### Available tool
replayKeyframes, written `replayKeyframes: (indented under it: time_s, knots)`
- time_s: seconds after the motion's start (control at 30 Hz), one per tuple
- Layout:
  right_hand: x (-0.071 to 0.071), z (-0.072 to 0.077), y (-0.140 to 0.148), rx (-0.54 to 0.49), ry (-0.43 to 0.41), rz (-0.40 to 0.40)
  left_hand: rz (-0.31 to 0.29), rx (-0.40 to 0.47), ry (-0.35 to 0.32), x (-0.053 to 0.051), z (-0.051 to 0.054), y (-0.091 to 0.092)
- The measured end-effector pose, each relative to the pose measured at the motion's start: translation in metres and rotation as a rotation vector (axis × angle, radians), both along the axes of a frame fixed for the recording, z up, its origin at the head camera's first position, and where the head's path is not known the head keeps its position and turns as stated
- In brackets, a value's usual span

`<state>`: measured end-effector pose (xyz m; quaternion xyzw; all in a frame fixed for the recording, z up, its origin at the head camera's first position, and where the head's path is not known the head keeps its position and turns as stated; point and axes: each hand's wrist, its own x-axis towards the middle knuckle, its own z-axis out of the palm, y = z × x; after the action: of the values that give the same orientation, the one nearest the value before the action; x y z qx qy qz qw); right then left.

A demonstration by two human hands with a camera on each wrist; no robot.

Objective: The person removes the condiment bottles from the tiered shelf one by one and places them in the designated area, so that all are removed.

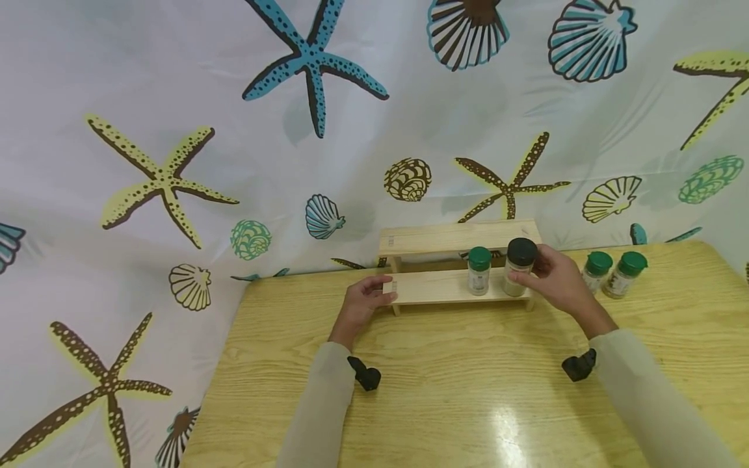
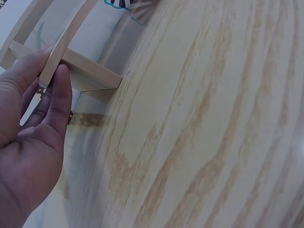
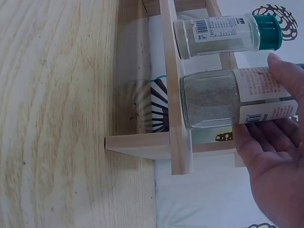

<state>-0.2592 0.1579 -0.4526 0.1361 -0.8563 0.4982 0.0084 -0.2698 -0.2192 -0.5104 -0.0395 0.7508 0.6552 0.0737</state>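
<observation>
A two-tier wooden rack (image 1: 430,288) stands against the patterned cloth. My left hand (image 1: 361,304) grips the left end of its lower tier, thumb and fingers around the board (image 2: 61,45) in the left wrist view. On the right part of that tier, my right hand (image 1: 556,278) holds a black-lidded jar (image 1: 517,266), its glass base (image 3: 209,99) against the board in the right wrist view. Just left of it, a green-lidded jar (image 1: 478,272) stands upright on the same tier, not touched by either hand.
Two more green-lidded jars, one (image 1: 595,270) beside the other (image 1: 625,275), stand on the wooden table (image 1: 445,377) right of the rack, behind my right hand. The cloth (image 1: 363,149) with starfish and shells hangs along the table's back edge.
</observation>
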Motion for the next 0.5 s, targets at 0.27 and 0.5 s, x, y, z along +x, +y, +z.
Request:
replayKeyframes:
  time_s: [0.27,0.5]
  knots:
    - [0.005,0.009,0.004,-0.006,0.0,-0.023,-0.023,0.027,-0.032,0.006,0.015,0.001]
    - [0.013,0.018,0.024,0.024,-0.002,-0.071,0.015,-0.003,0.006,0.0,-0.001,0.001]
